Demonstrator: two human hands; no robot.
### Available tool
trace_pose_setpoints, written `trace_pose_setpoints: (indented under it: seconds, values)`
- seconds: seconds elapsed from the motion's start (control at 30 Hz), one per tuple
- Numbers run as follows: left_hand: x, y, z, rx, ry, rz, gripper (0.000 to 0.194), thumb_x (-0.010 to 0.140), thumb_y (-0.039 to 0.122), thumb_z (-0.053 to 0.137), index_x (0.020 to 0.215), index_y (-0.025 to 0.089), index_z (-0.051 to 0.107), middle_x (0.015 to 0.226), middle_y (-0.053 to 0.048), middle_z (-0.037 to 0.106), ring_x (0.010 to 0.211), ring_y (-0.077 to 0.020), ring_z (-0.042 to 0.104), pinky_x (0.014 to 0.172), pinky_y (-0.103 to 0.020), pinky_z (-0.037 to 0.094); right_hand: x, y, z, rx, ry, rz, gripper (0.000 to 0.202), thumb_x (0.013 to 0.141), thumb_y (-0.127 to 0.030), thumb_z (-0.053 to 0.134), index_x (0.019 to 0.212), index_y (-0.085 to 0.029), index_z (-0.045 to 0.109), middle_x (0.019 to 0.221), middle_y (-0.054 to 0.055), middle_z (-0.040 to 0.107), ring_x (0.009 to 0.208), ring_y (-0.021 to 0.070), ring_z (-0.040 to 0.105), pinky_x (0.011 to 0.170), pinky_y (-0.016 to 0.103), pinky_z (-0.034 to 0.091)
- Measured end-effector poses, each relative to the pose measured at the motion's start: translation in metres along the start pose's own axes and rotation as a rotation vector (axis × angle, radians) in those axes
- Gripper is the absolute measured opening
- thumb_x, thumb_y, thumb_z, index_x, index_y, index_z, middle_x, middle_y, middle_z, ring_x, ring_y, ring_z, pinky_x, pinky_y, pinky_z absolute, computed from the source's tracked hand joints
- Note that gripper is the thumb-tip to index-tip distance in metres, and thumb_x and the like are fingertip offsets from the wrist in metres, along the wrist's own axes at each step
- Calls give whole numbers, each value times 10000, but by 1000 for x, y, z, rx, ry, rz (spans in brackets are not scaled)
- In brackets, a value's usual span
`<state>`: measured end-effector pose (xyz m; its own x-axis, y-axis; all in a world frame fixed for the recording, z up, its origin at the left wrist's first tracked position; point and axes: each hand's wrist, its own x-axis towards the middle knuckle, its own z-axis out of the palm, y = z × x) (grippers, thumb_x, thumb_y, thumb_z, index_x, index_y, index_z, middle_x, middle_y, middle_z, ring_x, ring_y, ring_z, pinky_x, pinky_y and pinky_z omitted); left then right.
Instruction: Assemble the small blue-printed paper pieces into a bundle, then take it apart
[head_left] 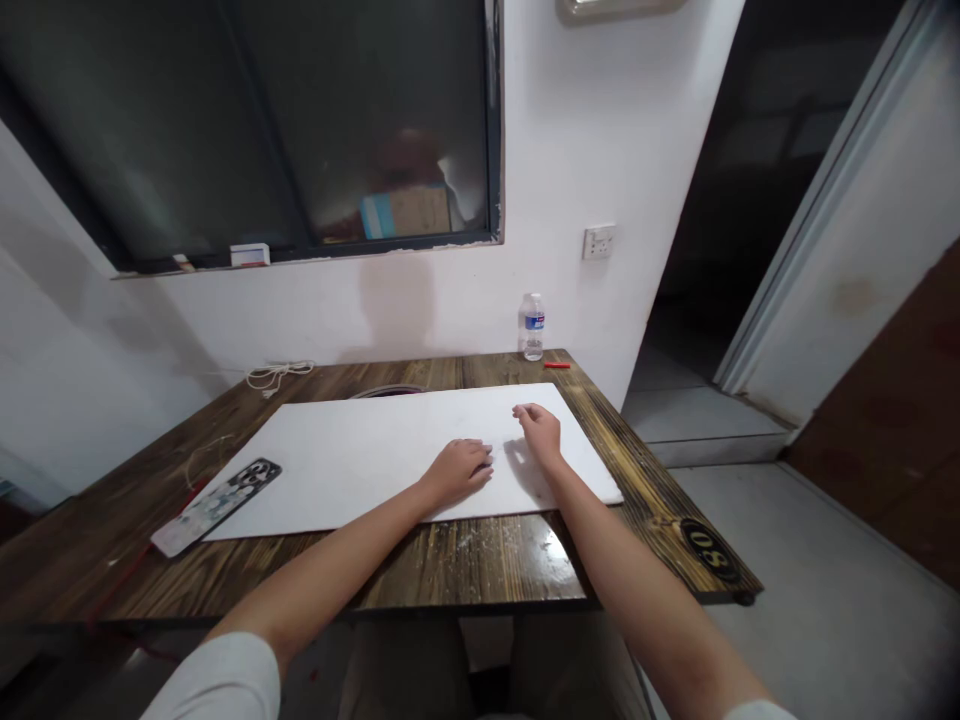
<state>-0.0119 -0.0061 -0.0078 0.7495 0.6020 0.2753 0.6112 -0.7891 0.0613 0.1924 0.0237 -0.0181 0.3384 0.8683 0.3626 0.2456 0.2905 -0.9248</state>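
Observation:
My left hand (456, 470) rests palm down on a white board (360, 460), its bent fingers pointing right. Its fingers and thumb look apart, and no held thing shows. To its right, my right hand (540, 432) is raised a little above the board and casts a shadow on it. Its fingers are drawn together in a pinch towards the left. Whatever may be between those fingertips is too small to make out. The two hands are a short way apart.
The board lies on a dark wooden table (480, 570). A phone (217, 507) overlaps its left end. Behind are a coiled white cable (277, 373), a water bottle (533, 330) and a red stick-like object (556, 365). A round number plate (709, 548) sits at the right corner.

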Motion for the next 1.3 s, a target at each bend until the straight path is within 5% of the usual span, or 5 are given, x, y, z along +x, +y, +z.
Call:
trace_pose_setpoints:
  seconds: [0.2,0.47,0.83,1.1,1.3]
  values:
    - [-33,5,-16,178,41,-151,300,928,374,497,929,165,711,1110,-116,700,1020,-263,621,881,-427,464,0,-7,-1,4,-15,28,330,784,-472,520,763,-188,687,791,58,731,767,212,644,717,287,444]
    - [-62,-2,-12,172,-184,-505,674,931,576,359,1458,159,407,1542,-180,321,1433,-360,265,1097,-518,299,3,-10,-13,-549,-381,-39,313,842,-360,537,666,-170,712,723,75,713,691,185,614,603,262,349]
    - [33,-41,11,-89,-182,-619,653,955,593,221,1507,251,278,1592,-129,213,1480,-323,115,1128,-640,100,-5,-26,-9,-436,-750,-182,254,847,-291,545,850,-191,779,872,46,763,789,183,658,726,248,430]
    - [29,-13,9,-190,-96,-55,411,924,474,491,1245,251,617,1383,-78,564,1348,-266,434,1114,-484,310,10,-15,-20,-248,-211,-55,303,838,-321,467,821,-209,749,868,36,751,844,193,659,771,272,453]
    - [-28,4,-10,10,30,-47,290,912,291,499,1128,226,681,1383,-86,560,1292,-253,491,1055,-448,379,12,-15,-29,-218,-91,-14,332,822,-379,449,829,-201,729,825,40,745,805,203,652,711,273,434]
